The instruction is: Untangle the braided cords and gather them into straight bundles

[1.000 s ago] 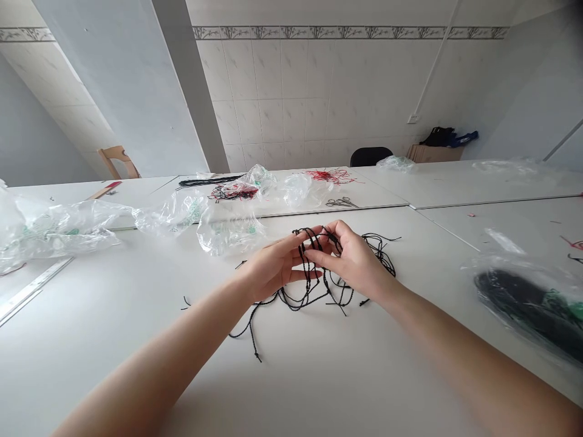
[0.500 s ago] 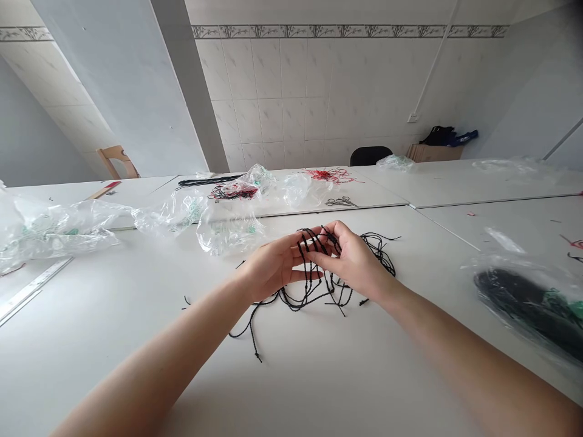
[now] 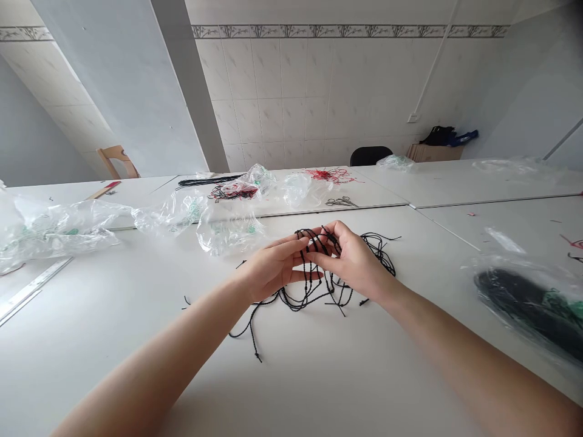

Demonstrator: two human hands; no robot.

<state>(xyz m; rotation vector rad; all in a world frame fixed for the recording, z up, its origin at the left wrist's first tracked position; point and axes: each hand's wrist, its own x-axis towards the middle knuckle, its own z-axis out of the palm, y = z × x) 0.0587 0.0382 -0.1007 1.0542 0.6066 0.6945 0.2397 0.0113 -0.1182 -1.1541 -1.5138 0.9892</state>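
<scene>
Several black braided cords [image 3: 306, 273] with small knots hang over the fingers of my left hand [image 3: 273, 267]. Its thumb lies on the upper part of the strands, and the other fingers pass behind them. My right hand [image 3: 353, 261] pinches a bunch of the same cords between thumb and fingers, close to the left fingertips. Below and between both hands, more black cord [image 3: 294, 305] lies in loose loops on the white table [image 3: 291, 382]. One knotted cord end [image 3: 257, 355] reaches toward me, and a tangle of cords [image 3: 385, 255] shows beyond the right hand.
Crumpled clear plastic bags [image 3: 228, 230] lie across the left and back. Scissors [image 3: 341, 201], red cords [image 3: 330, 176] and a black cord bundle [image 3: 207, 181] are on the far table. At right sits a bag of black cord [image 3: 523, 303]; at left, a metal ruler [image 3: 34, 288].
My left thumb has moved slightly up and right onto the cords, and the top of the strands has shifted a little. My right hand stays in place.
</scene>
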